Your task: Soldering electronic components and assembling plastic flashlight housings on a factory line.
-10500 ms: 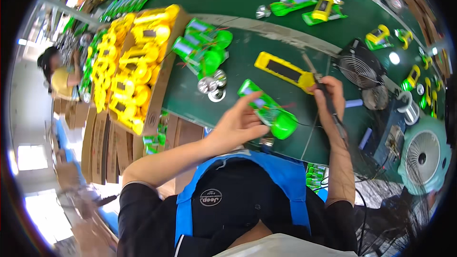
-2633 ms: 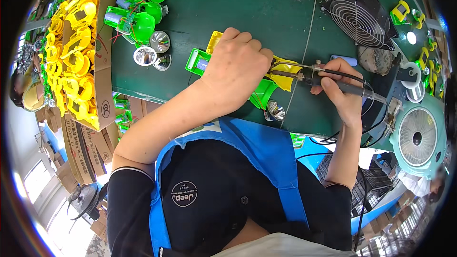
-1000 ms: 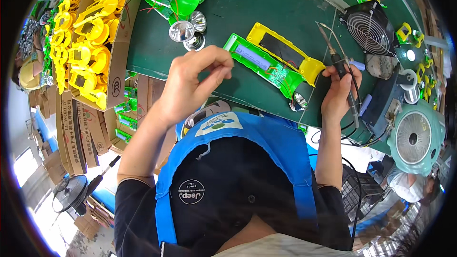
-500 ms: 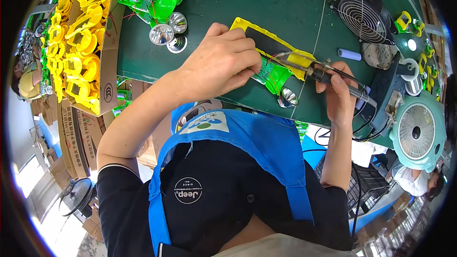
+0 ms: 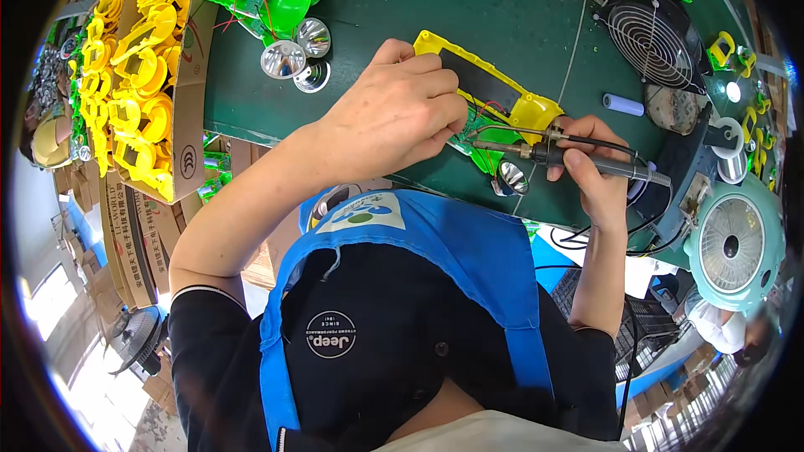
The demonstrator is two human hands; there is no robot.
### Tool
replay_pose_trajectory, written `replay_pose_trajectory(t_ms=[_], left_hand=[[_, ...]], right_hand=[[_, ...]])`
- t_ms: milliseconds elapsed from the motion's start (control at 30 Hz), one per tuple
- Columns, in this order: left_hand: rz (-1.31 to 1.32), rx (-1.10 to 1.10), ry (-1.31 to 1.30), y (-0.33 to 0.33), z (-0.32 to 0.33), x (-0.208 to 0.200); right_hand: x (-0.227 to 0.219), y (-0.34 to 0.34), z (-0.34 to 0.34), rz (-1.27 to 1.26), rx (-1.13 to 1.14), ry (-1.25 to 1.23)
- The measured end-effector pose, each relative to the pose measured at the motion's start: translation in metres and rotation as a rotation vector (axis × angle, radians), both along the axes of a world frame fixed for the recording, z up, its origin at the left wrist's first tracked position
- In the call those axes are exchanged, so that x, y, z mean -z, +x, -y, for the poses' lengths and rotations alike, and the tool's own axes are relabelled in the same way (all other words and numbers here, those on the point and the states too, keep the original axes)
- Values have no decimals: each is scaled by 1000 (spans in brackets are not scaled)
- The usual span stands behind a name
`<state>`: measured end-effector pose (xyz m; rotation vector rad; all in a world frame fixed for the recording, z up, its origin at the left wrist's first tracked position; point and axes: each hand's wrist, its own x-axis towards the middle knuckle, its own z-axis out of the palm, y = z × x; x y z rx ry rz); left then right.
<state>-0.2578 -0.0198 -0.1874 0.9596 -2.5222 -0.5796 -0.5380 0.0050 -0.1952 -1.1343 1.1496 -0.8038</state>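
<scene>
My right hand (image 5: 593, 172) is closed round the black handle of a soldering iron (image 5: 615, 166). A thin curved tube runs along the iron to its tip. That tip reaches over a green plastic lamp housing (image 5: 485, 159) with a small circuit board and red wires. A silver reflector cup (image 5: 512, 176) sits at the housing's near end. My left hand (image 5: 410, 109) is closed, fingers pinched at the housing's left end; what they hold is hidden. Just behind both lies a yellow plastic casing (image 5: 536, 107) with a dark inner strip, partly covered by my left hand.
On the left stands a cardboard box (image 5: 191, 92) full of yellow plastic parts (image 5: 151, 75). Green lamp housings (image 5: 289, 2) with silver reflectors (image 5: 283, 59) lie beside it. A black fan (image 5: 653, 38), a blue cylindrical cell (image 5: 623, 105) and a teal fan (image 5: 730, 238) are at right.
The soldering iron has swung down and left, bringing its tip over the green housing. My right hand has shifted slightly lower. My left hand stays nearly in place.
</scene>
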Motion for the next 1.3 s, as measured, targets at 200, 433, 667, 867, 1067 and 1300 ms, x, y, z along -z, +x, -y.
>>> replay_pose_trajectory(t_ms=[200,433,667,867,1067,1300], left_hand=[[-13,-12,-15,0,0,2],[-20,-15,-38,0,-1,2],[-23,-25,-30,-4,-1,0],[-165,-58,4,3,16,-10],[270,-102,42,-12,56,-9],[257,73,-272,24,-5,-23]], right_hand=[[4,-4,-1,-24,-44,-87],[16,-15,-11,124,91,-172],[26,-26,-21,134,287,-207],[43,-29,-21,247,403,-330],[49,-34,-20,361,417,-369],[49,-29,-20,444,540,-411]])
